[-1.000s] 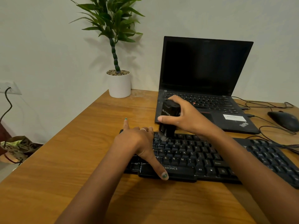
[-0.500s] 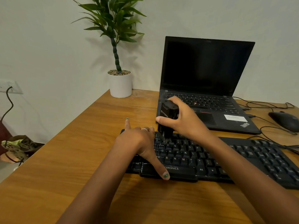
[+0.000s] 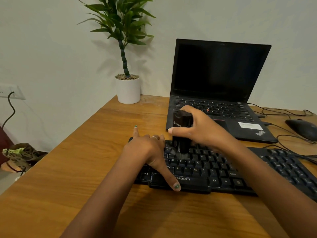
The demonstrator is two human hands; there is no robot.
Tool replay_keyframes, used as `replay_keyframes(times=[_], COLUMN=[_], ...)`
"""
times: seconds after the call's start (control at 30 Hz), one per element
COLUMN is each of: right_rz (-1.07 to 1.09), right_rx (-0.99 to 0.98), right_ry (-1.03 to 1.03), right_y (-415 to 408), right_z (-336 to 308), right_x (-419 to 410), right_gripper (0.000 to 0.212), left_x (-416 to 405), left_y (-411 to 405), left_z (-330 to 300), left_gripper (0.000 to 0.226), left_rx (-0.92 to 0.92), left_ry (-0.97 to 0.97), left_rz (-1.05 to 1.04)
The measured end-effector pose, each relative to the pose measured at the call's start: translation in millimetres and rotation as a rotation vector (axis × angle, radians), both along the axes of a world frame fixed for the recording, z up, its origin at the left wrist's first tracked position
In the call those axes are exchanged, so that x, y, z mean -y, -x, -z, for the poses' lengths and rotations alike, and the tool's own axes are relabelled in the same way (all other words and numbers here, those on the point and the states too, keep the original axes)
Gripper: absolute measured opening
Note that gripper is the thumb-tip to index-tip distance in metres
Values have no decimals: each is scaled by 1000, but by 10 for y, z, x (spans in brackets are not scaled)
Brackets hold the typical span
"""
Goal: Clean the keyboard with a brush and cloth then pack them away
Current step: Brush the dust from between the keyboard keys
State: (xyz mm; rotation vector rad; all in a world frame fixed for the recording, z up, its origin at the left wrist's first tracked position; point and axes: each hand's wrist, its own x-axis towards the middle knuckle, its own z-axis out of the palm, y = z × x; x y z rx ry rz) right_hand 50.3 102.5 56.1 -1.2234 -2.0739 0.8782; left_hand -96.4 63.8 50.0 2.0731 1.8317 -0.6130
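Right hand (image 3: 200, 130) reaches in from the right, wrist raised, fingers and thumb wrapped round the black brush (image 3: 181, 129), held upright with its blurred bristle end down on the upper key rows of the black keyboard (image 3: 205, 170). Left hand (image 3: 149, 150) lies palm-down on the keyboard's left end, fingers spread and fairly straight, index pointing away toward the wall, thumb stretched back onto the front edge by the spacebar. Keyboard lies flat on the wooden desk (image 3: 85, 169), just in front of the open laptop (image 3: 217, 78); cloth not visible.
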Motion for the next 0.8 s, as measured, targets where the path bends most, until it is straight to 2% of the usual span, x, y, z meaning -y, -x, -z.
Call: replay_keyframes(times=[0.07,0.1,0.17,0.23,0.27,0.37,0.4,0.53,0.57,0.7,0.73,0.8], right_rz=[97,84,-45,-138,-128,41,49,-199,-203,-23,-38,-151], right_rx=[14,-12,-98,-89,-66,13,4,-89,-80,-5,-18,-43], right_ry=[-127,-123,42,145,116,-164,-185,163,167,-169,-156,7], right_y=[10,15,18,7,3,55,68,37,37,112,111,82], right_z=[49,67,54,14,12,75,87,18,10,84,90,40], right_x=[11,15,20,31,29,53,67,86,92,117,114,109], right_gripper=[37,37,39,39,39,38,37,38,38,37,37,37], left_x=[-2,-3,-6,-11,-12,-11,-12,-34,-38,-32,-32,-29], left_y=[-8,-10,2,15,15,3,-2,22,26,15,10,19], left_z=[-4,-4,2,11,13,13,13,29,33,32,27,19], left_gripper=[139,139,137,136,137,139,139,129,129,136,135,131], left_rx=[-4,-1,13,26,23,4,3,32,37,20,18,25], left_ry=[5,5,1,-5,-7,-9,-5,0,-5,-4,-5,-10], left_rz=[-1,-2,-1,1,4,5,2,16,17,-1,1,11])
